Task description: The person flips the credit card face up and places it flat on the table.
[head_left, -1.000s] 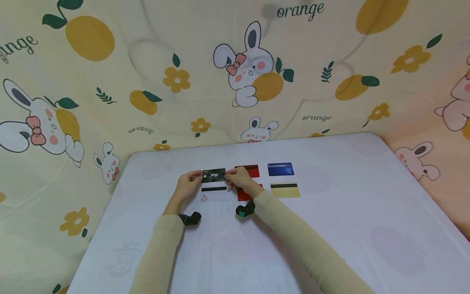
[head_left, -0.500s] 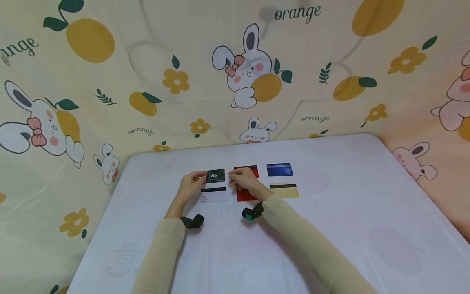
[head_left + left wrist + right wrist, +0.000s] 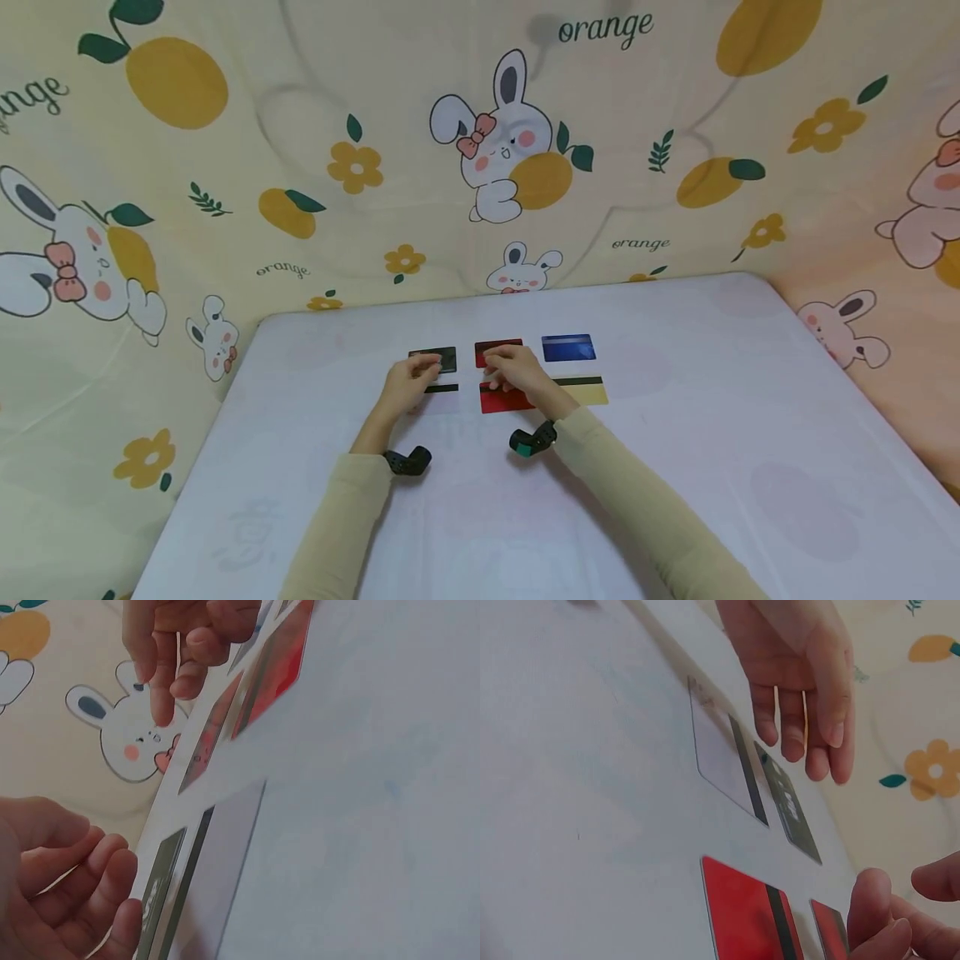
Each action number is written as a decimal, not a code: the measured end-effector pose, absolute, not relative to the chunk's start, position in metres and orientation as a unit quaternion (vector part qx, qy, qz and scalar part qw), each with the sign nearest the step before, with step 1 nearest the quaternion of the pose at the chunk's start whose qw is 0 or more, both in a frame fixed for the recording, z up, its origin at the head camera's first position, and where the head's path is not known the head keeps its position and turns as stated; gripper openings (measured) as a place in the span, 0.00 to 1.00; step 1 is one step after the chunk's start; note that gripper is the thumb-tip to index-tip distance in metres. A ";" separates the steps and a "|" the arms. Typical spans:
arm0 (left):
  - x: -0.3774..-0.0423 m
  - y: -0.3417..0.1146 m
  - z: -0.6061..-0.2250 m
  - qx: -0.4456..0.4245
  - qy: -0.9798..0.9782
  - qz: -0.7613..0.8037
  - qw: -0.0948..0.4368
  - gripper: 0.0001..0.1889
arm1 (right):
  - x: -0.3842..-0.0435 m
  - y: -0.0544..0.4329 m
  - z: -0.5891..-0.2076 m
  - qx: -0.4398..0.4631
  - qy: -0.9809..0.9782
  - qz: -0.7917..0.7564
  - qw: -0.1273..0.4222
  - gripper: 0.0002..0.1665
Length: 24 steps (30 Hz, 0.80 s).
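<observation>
Six plastic cards lie flat and apart on a white-covered table [image 3: 675,467], in two rows of three. In the far row, from left to right, are a black card with white lettering [image 3: 450,358], a far red card with a dark band [image 3: 480,359] and a blue card [image 3: 568,347]. The near row has a white magnetic-stripe card [image 3: 442,404], a near red magnetic-stripe card [image 3: 501,400] and a yellow magnetic-stripe card [image 3: 588,392].

The left hand [image 3: 409,385] is over the left pair, covering parts of the black and white cards in the head view. Its fingers are loosely bent and grip nothing; both wrist views show them raised above the black card. The right hand [image 3: 521,371] is over the two red cards, hiding part of each. Its thumb and forefinger stand apart, the other fingers are loosely curled, and nothing is held between them.

Each wrist wears a small black camera, the left-wrist camera [image 3: 408,461] and the right-wrist camera [image 3: 533,439], just beyond the cuffs of the beige sleeves [image 3: 630,483]. Behind the table rises a cream backdrop [image 3: 420,83] printed with rabbits, oranges, flowers and the word "orange".
</observation>
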State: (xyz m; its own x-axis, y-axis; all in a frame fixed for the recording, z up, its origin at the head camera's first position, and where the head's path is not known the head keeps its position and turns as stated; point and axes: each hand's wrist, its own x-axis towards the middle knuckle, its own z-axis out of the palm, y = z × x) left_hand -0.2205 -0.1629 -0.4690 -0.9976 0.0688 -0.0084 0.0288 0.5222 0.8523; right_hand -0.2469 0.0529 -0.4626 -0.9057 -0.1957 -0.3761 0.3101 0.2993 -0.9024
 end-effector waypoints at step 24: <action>-0.224 -0.114 -0.476 0.025 0.870 0.490 0.038 0.18 | -0.249 0.107 -0.467 0.073 0.785 -0.583 0.196 0.26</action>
State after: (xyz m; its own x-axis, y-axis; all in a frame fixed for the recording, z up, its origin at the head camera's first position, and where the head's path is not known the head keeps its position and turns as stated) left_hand -0.2241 -0.1139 -0.4763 -0.9959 0.0806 -0.0414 0.0064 0.5182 0.8553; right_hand -0.2489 0.1070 -0.4668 -0.9126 -0.1145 -0.3924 0.3427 0.3088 -0.8872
